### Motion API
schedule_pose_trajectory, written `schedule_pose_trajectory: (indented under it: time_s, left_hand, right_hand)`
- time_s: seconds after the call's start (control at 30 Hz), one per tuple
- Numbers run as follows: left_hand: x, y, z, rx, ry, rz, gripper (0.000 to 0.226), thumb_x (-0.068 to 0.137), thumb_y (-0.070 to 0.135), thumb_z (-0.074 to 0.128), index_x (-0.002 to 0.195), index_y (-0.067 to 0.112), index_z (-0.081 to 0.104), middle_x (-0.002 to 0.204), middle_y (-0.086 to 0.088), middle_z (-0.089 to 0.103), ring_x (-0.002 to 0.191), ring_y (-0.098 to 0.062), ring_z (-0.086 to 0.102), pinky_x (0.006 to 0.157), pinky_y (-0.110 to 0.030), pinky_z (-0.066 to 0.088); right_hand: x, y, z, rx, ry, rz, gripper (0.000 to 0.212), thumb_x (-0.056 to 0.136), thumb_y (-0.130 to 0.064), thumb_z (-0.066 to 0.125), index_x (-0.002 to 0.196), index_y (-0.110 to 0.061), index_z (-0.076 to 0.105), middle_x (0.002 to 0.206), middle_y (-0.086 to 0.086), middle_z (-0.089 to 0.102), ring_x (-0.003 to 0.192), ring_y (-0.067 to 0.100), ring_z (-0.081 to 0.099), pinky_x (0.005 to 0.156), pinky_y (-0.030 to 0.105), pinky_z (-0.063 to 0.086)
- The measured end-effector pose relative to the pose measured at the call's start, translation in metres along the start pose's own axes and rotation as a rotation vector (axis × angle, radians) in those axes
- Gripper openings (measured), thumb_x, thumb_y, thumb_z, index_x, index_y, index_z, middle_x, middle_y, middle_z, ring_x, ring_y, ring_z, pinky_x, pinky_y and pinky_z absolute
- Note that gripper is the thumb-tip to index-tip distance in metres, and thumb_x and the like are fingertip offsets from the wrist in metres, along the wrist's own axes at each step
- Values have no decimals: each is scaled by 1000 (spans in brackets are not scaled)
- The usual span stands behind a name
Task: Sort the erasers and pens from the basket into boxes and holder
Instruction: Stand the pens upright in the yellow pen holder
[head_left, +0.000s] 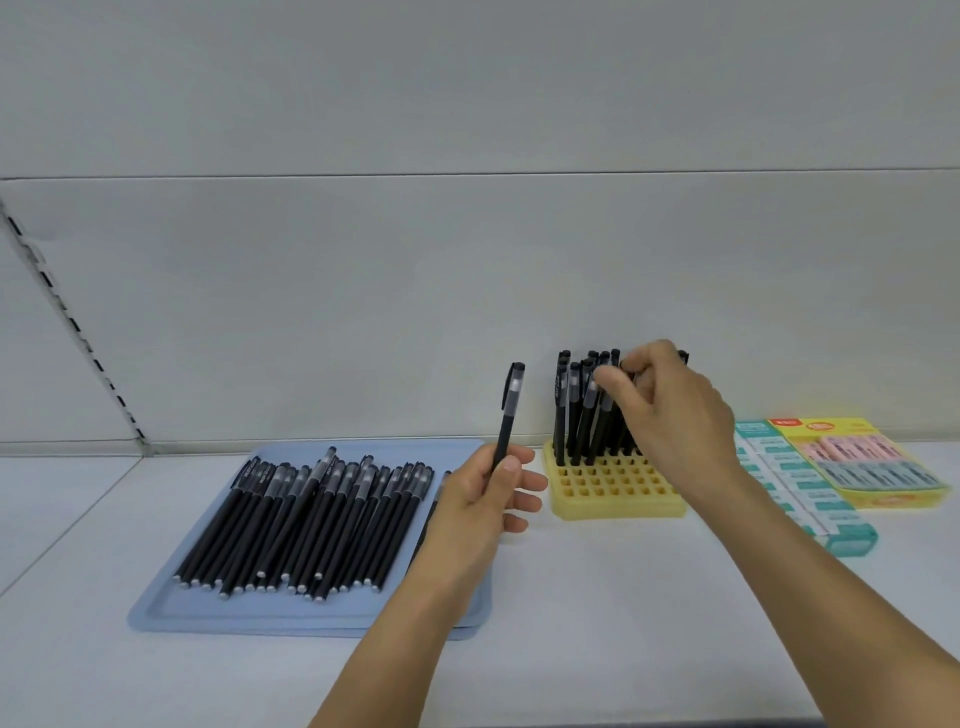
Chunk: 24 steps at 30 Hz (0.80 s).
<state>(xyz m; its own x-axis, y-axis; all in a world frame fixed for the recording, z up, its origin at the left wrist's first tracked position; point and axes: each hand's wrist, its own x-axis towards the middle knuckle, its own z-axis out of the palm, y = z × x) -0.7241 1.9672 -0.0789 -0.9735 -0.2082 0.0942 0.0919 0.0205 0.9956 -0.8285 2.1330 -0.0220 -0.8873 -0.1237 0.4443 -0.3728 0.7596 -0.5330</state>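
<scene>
Two bare forearms are seen reaching forward over a pale shelf surface (597, 597). By the left hand (483, 499) a single black pen (508, 421) is held upright, pinched low on its barrel between thumb and curled fingers, its capped end raised above the right edge of a blue tray (171, 608). On that tray a loose row of black pens (306, 519) is laid side by side, caps pointed toward the back wall (467, 260) and tips toward the camera. Just to the right of the tray a yellow holder (613, 493) with a grid of square holes is set; its back rows are filled with upright pens (576, 415), while the front rows are seen open. The right hand (670, 410) is placed at the tops of these standing pens, fingers curled around the cap of one of them; which hole that pen occupies cannot be told, as it is hidden by the hand. Further right, a teal box (810, 509) packed with wrapped erasers is laid lengthwise, and beside it a yellow box (878, 467) holding pink and grey erasers is found.
</scene>
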Motion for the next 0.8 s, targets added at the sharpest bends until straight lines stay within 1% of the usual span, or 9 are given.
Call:
schedule_pose_trajectory:
  time_s: [0.1,0.17,0.23,0.3,0.37,0.47,0.6,0.73,0.8]
  left_hand:
    - [6,5,9,121,-49,73,20,103,25,43,105,24,62,92,0,72,81,-14,65,72,-28,51]
    - [8,11,20,213,-109,114,19,103,25,43,107,26,61,91,3,71,82,-15,66,73,-29,52]
    - [10,16,28,307,-138,172,21,102,26,43,117,27,59,100,8,68,91,-8,62,79,-23,47]
    - [19,16,30,635,25,349,32,102,29,45,133,28,50,123,12,58,113,-4,49,92,-21,39]
    - [33,18,29,950,190,573,45,99,21,51,142,22,42,142,7,46,130,-13,38,105,-32,34]
    - [59,21,33,1237,92,760,72,87,1,56,151,21,28,158,4,29,146,-18,23,117,-46,22]
    - [77,22,31,1475,-70,733,73,94,6,45,155,25,11,163,8,7,150,-15,-1,118,-47,-7]
    - [78,16,23,1451,-37,720,69,91,9,55,151,26,26,161,7,17,149,-16,11,117,-49,1]
    - [77,14,23,1427,-48,698,67,92,9,55,151,25,27,162,8,16,149,-14,10,117,-48,1]
  right_hand:
    - [-13,-28,-16,483,-125,-77,23,92,-47,55,94,-26,62,78,-3,67,66,7,57,63,27,43]
    - [-17,-36,-19,568,-206,-144,12,94,-30,59,89,-21,66,72,-7,67,58,2,54,59,20,40]
    - [-14,-32,-23,541,-144,-155,13,95,-20,58,84,-17,64,63,-15,63,55,1,54,57,15,40]
    - [-7,-18,-30,448,-15,-129,13,95,-22,57,85,-17,64,66,-14,64,61,2,58,60,20,45]
    - [2,-1,-33,236,47,-104,15,96,-30,55,91,-20,64,75,-12,64,73,12,60,69,34,49]
    - [9,14,-26,-31,27,-89,20,98,-38,49,100,-22,61,80,-9,60,80,19,56,67,34,44]
    - [12,20,-14,-108,-5,-91,24,99,-42,46,104,-23,60,84,-5,61,83,23,58,67,34,43]
    - [15,23,-7,-127,-38,-105,23,99,-41,45,102,-24,59,84,-5,61,81,21,55,63,32,37]
    - [17,23,-4,-150,-69,-100,24,99,-42,44,102,-24,60,89,-4,63,84,20,56,64,32,38]
